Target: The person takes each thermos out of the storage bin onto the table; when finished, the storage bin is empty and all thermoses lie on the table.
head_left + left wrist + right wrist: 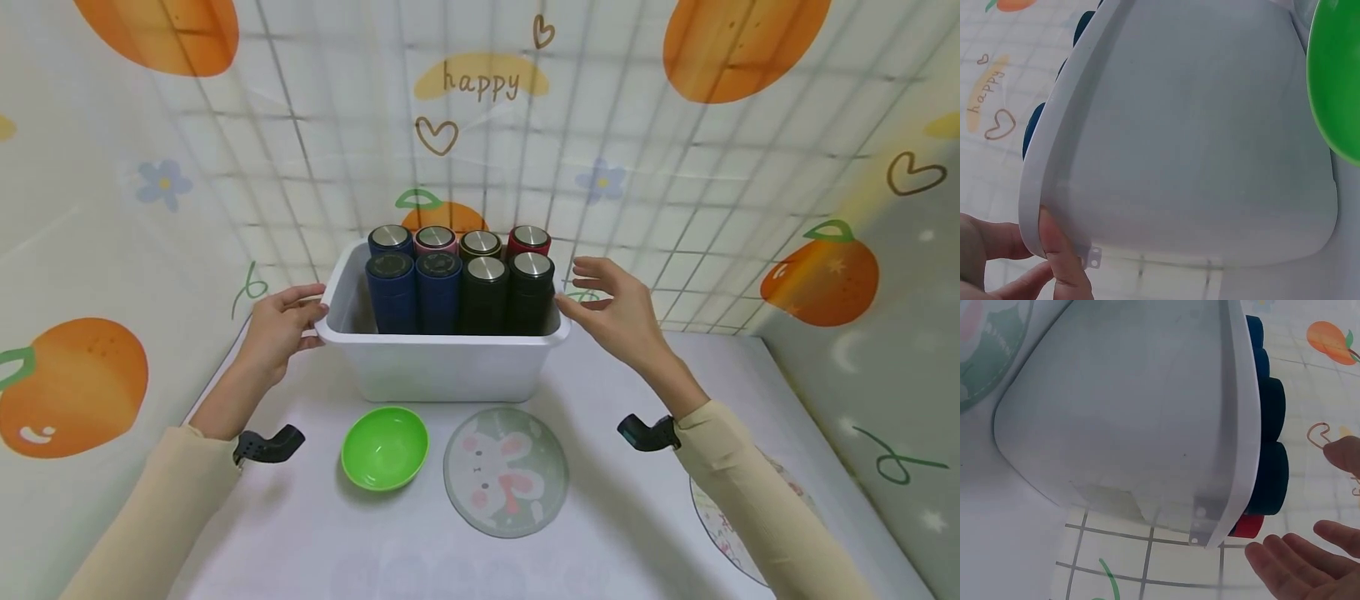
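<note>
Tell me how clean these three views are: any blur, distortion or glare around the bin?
Head view: sharp, wide-angle bend in the wall grid, soft shadows under the white bin. Left wrist view: bin wall fills the frame, left hand and green bowl softly blurred. Right wrist view: right hand out of focus at the edge; no strong glare.

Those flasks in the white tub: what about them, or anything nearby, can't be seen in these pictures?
- Flasks: lower halves hidden by the white tub wall in the head view; both wrist views show only their tops past the rim.
- Second patterned mat: mostly covered by the right sleeve.
- Green bowl: cut off by the left wrist view's edge.
- Left hand: only fingertips show there.
</note>
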Tool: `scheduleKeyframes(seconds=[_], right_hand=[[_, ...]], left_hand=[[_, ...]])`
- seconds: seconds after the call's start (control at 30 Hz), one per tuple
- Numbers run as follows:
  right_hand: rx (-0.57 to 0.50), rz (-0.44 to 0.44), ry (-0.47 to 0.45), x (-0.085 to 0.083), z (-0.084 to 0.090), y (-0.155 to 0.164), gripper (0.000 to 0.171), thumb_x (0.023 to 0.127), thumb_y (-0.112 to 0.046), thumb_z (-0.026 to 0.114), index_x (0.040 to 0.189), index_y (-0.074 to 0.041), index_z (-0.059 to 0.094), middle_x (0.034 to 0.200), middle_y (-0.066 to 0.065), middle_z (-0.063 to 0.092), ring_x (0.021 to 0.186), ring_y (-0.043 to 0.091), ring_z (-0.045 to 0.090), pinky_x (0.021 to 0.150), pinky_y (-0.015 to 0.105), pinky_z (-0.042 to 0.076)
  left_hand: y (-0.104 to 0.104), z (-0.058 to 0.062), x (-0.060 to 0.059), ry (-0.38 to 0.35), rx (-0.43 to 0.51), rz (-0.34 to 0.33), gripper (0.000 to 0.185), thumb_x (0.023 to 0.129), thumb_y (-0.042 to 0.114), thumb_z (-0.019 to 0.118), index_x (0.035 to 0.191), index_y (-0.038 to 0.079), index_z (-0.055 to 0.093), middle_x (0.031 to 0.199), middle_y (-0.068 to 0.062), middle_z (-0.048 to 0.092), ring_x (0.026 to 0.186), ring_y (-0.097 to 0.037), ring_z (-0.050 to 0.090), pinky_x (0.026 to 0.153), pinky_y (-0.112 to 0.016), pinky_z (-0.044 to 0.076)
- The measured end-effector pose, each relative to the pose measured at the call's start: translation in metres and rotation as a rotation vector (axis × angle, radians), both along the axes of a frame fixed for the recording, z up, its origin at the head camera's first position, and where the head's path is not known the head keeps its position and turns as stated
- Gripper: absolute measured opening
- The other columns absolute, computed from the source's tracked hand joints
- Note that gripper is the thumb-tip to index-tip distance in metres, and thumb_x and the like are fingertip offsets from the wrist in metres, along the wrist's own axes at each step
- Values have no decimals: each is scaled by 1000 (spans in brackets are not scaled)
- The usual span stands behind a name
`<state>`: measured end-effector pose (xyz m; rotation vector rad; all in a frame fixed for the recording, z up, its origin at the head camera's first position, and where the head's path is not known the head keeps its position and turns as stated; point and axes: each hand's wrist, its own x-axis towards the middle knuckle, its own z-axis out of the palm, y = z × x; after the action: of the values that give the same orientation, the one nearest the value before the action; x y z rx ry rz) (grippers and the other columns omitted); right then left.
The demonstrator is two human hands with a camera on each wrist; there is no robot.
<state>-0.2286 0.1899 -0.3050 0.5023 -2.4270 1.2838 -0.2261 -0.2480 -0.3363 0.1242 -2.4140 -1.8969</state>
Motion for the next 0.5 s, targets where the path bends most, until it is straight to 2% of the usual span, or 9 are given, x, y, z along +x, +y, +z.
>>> scheduleKeyframes(seconds=[0.23,0.5], right_hand=[[-1,10,-12,-5,-1,-3,57,87,-28,80,135,-7,58,134,6,61,116,24,62,87,44,55],[-6,40,-7,-10,-1,-9,56,87,-27,80,135,-7,58,133,6,62,118,25,61,88,45,55]], left_hand=[[1,2,1,9,-5,9,46,102,16,58,144,-1,50,127,-17,55,86,-12,61,68,-24,57],[0,3,2,11,-1,12,46,102,16,57,144,-1,49,131,-18,56,88,-13,61,68,-23,57]])
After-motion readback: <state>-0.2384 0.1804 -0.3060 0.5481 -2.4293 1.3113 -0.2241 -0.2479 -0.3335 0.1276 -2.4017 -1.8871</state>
